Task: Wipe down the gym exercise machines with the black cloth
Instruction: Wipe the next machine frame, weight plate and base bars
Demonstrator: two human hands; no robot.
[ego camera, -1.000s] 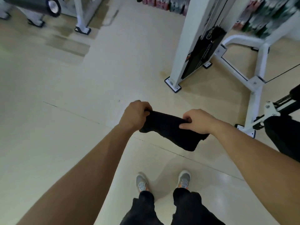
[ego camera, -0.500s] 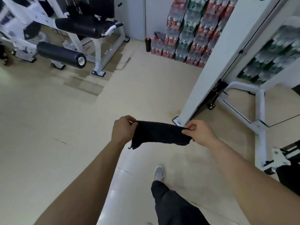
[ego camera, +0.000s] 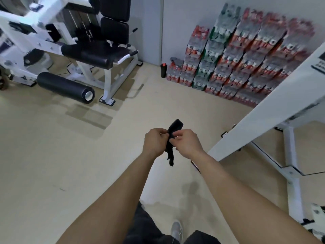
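The black cloth is bunched and folded narrow between both hands in mid-air over the floor. My left hand grips its left side and my right hand pinches its right side, the two hands almost touching. One end of the cloth sticks up above the hands and another hangs below them. A white leg machine with a black seat pad and a black roller stands at the far left. The white frame of a cable machine slants across the right side.
Stacked packs of bottled water line the back wall, with a dark shaker bottle beside them. The cable machine's white floor rails run along the right. Beige floor lies between me and the leg machine. My legs and a grey shoe show below.
My hands have come together, folding the stretched cloth into a narrow bunch. The view has tilted up and I have stepped forward, bringing the leg machine and the water packs into sight.
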